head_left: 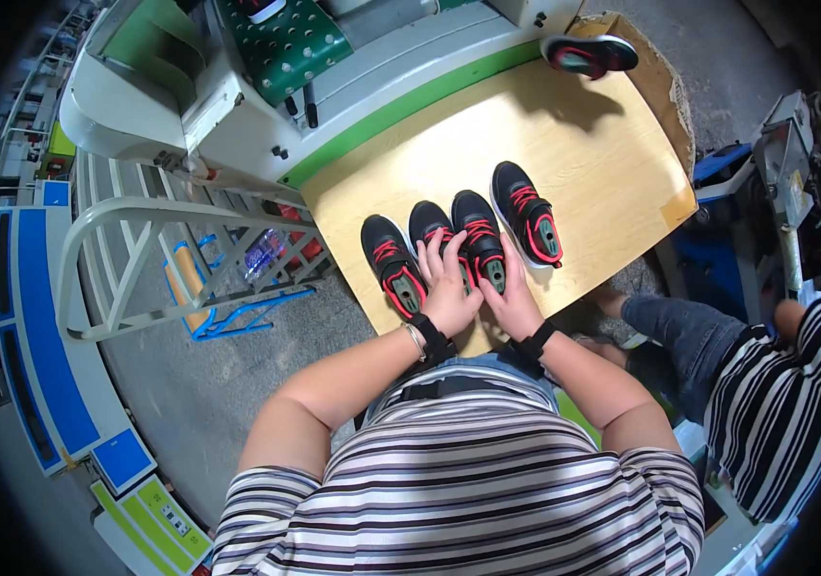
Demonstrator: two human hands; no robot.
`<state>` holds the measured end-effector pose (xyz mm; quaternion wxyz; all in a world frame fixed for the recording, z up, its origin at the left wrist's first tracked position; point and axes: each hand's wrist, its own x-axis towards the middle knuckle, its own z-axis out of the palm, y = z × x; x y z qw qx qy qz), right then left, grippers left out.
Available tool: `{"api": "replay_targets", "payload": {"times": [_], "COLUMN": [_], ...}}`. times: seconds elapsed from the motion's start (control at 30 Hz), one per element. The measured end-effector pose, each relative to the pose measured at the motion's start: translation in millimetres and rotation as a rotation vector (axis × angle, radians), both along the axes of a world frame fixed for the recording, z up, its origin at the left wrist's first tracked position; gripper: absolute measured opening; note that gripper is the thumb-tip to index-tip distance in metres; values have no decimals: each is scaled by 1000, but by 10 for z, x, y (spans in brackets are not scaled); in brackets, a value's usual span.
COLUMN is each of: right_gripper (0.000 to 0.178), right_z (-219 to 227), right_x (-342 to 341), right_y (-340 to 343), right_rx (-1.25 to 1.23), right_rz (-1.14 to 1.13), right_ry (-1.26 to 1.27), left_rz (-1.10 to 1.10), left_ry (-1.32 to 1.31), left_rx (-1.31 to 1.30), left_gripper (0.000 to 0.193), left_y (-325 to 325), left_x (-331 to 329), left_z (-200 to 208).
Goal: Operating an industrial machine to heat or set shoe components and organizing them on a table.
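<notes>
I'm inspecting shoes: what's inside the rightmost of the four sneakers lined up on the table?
Inside the rightmost sneaker, a greyish-green insole shows at the rear. The front interior is covered by the black upper and red laces, so it cannot be seen.

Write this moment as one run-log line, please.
Left hand: over second shoe from left | right hand: at third shoe | first shoe, fourth shoe: upright on table

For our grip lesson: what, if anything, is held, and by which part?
Cannot be told: the left hand is over the second shoe from left, the right hand by the heel of the third shoe.
</notes>
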<state>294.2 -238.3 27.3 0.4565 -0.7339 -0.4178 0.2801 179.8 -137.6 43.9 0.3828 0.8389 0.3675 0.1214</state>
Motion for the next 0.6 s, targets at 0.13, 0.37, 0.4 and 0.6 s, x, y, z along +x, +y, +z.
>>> {"api": "replay_targets", "payload": {"times": [0.13,0.37,0.4,0.6], "right_gripper": [66,56,55,50], "right_z": [346,1667,1825,1664], "right_x": [191,1231,1415,2142], "right_y": [191,1524,1834,3602], "right_rx": [54,550,638,437], "right_rz": [-104,-137,-82,-123], "right_ry": [306,-63,52,-307], "left_rz": [230,129,101,267], "left_ry": [-261,-908,-826,-411], "left_rx": [-309,-386,-82,431], "left_gripper": [66,65,61,61], "left_y": [432,1754,1973,3538], "left_x": [-55,250,366,649], "left_z": [374,1834,1935,1788]}}
